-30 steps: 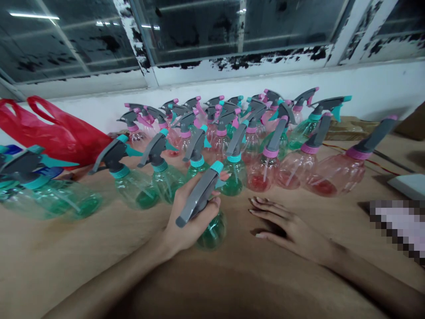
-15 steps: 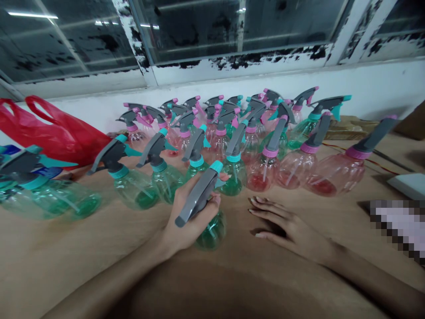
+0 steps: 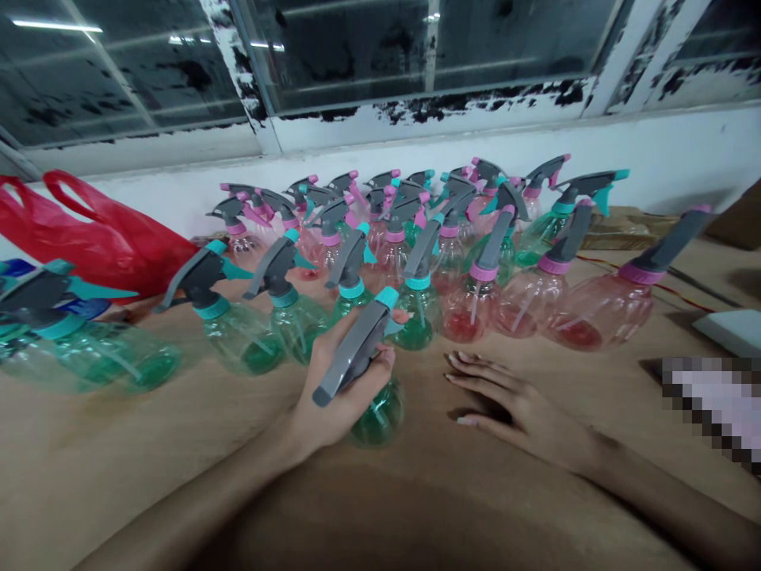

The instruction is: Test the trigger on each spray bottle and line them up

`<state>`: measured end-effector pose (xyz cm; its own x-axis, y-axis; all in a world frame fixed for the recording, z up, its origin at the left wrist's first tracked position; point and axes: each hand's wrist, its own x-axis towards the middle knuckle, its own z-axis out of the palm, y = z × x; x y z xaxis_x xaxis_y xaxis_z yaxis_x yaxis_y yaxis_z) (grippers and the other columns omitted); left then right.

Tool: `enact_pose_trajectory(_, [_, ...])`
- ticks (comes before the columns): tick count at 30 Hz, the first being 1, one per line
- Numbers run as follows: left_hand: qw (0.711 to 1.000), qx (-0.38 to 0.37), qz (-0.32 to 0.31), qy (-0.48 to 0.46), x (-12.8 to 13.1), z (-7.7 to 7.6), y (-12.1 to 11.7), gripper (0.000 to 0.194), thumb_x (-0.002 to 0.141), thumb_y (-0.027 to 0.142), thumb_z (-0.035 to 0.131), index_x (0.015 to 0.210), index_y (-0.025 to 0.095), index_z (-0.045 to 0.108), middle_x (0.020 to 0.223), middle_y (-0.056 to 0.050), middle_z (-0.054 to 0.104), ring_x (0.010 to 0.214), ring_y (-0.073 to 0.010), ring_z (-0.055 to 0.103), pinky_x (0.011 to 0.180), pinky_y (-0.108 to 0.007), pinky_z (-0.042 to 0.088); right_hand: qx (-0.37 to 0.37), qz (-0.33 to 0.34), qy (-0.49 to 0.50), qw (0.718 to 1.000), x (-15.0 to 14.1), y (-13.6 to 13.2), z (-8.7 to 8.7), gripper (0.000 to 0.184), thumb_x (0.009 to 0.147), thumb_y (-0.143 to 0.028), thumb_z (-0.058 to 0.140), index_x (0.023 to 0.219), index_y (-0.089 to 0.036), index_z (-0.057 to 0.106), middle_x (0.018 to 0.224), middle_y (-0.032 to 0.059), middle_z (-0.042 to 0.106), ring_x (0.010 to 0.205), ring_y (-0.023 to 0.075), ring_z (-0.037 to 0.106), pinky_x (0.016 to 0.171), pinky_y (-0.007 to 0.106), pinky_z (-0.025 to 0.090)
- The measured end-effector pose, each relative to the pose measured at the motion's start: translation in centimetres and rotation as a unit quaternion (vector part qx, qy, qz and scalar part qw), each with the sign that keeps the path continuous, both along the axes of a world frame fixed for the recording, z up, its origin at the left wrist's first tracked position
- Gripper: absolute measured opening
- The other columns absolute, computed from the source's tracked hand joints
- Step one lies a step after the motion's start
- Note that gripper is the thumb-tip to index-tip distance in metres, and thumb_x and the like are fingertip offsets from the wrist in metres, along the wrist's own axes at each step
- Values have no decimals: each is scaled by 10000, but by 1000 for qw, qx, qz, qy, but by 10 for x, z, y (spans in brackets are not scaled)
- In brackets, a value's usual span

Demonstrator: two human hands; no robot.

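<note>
My left hand [image 3: 333, 396] is wrapped round the neck of a green spray bottle [image 3: 379, 416] near the front of the table. The bottle stands upright, its grey head and turquoise nozzle showing above my fingers; its collar is hidden by the hand. To the right, my right hand [image 3: 514, 408] rests on the tabletop with fingers stretched out, holding nothing. Just behind the hands runs a row of spray bottles, with a clear green one [image 3: 416, 317] and a pink one [image 3: 469, 309] nearest. More green bottles, such as one at the left [image 3: 238, 337], continue the row.
Several more pink and green spray bottles [image 3: 395, 250] crowd the back, against the white wall. A red plastic bag [image 3: 124, 246] lies at the back left. At the right are a white box-like object [image 3: 734, 331], a cable [image 3: 678, 295] and a pixelated patch.
</note>
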<state>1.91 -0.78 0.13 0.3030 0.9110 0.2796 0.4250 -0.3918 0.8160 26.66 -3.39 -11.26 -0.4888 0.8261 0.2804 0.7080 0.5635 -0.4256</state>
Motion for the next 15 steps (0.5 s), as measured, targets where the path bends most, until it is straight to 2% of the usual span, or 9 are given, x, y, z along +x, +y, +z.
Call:
enact_pose_trajectory(10, [1000, 7, -3, 13, -1, 1, 2, 256, 770, 272, 510, 1015, 231, 571, 678, 14, 570, 575, -164, 537, 566, -298, 449, 0, 6, 6, 1000, 0, 0, 1, 476, 857, -424, 542, 1307, -285, 474, 1389, 28, 464, 1297, 233, 383, 1057, 464, 360])
enact_pose_trajectory(15, [1000, -2, -13, -11, -3, -1, 4, 185, 722, 193, 531, 894, 243, 574, 714, 16, 612, 640, -166, 596, 631, -290, 494, 4, 7, 17, 1000, 0, 0, 1, 472, 855, -416, 549, 1305, -295, 474, 1382, 30, 473, 1290, 238, 393, 1050, 473, 364])
